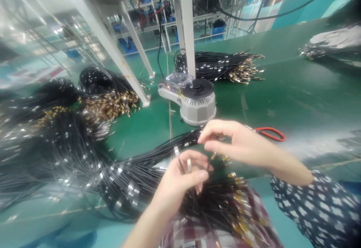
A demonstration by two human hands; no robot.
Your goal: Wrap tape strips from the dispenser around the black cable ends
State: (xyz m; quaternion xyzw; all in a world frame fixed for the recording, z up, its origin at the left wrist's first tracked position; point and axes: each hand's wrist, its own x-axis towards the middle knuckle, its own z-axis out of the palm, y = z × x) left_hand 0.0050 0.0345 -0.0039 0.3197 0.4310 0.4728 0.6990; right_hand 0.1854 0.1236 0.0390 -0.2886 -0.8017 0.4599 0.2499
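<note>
My left hand (176, 180) is closed, its fingers curled around a thin black cable (180, 165) with a white tag. Just above and to the right is my right hand (237, 140), thumb and fingertips bent but apart, with nothing seen between them. Beneath the right hand, a bundle of black cables (160, 148) lies on the green table, its metal ends partly hidden. A larger bundle of black cables (210, 203) with gold-coloured connectors (244, 214) rests on my lap below the left hand.
A grey-white round machine with a black top (197, 107) stands beyond my hands. Red-handled pliers (273, 133) lie to the right. Cable piles sit at the left (109, 93) and back (211, 63). White frame posts (187, 26) rise from the green table (270, 97).
</note>
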